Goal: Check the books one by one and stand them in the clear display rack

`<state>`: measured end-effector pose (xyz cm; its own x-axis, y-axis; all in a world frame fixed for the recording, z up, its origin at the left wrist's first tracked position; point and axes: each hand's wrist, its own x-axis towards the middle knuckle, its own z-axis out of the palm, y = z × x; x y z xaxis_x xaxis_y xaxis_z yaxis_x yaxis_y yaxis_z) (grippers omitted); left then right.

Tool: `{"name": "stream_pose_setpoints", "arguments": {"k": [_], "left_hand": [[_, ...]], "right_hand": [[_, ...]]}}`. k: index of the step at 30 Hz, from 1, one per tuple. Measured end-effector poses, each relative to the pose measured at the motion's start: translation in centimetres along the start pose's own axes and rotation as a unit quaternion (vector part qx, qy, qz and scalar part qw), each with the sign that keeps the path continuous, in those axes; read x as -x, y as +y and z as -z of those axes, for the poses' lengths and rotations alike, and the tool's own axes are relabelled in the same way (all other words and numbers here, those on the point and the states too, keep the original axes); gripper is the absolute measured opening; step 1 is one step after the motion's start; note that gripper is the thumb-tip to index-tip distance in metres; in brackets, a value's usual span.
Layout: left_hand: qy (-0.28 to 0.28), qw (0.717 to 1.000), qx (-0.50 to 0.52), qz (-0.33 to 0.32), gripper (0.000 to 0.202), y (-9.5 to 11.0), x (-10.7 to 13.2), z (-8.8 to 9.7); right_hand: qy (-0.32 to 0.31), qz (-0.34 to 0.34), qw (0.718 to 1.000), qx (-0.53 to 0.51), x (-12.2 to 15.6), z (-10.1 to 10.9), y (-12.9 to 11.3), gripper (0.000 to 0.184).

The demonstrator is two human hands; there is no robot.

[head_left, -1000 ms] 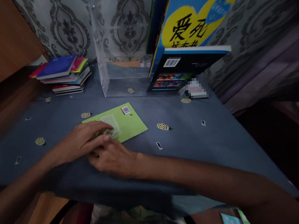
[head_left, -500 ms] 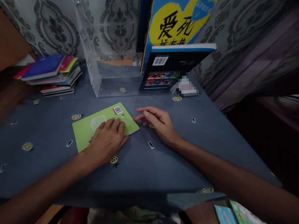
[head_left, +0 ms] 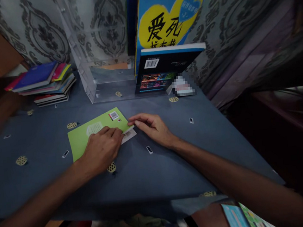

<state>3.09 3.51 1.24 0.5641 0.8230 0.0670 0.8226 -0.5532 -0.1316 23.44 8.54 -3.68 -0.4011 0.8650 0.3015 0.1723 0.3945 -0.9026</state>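
A thin green booklet with a barcode lies on the blue tablecloth in front of me. My left hand rests on its near right part, fingers curled at the cover's edge. My right hand touches the booklet's right corner with its fingertips, where the cover is lifted a little and a white page shows beneath. Both forearms reach in from the bottom of the view.
A stack of coloured books lies at the back left. A clear acrylic stand holds a black book and a large blue and yellow book against the patterned wall. More booklets sit at the bottom right.
My right hand came out from under the left, moved to the booklet's right side, then closed in on its corner. The cover corner is now lifted, showing white paper. The view shifted left.
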Motion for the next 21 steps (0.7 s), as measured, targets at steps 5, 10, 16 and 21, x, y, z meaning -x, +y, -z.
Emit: {"name": "stream_pose_setpoints", "arguments": {"k": [5, 10, 16, 21], "left_hand": [[0.000, 1.000, 0.011, 0.008, 0.025, -0.07, -0.09, 0.12], [0.022, 1.000, 0.004, 0.004, 0.025, -0.10, -0.09, 0.00], [0.020, 1.000, 0.011, 0.016, 0.025, 0.04, -0.02, -0.06], [0.021, 1.000, 0.004, 0.013, 0.027, 0.27, 0.08, -0.06]], "right_hand": [[-0.008, -0.002, 1.000, 0.018, 0.00, 0.19, -0.26, 0.024], [-0.005, 0.000, 0.999, 0.037, -0.03, 0.29, -0.26, 0.024], [-0.011, 0.006, 1.000, 0.028, -0.41, 0.40, -0.01, 0.025], [-0.010, -0.003, 1.000, -0.005, -0.87, 0.26, 0.18, 0.027]]}}
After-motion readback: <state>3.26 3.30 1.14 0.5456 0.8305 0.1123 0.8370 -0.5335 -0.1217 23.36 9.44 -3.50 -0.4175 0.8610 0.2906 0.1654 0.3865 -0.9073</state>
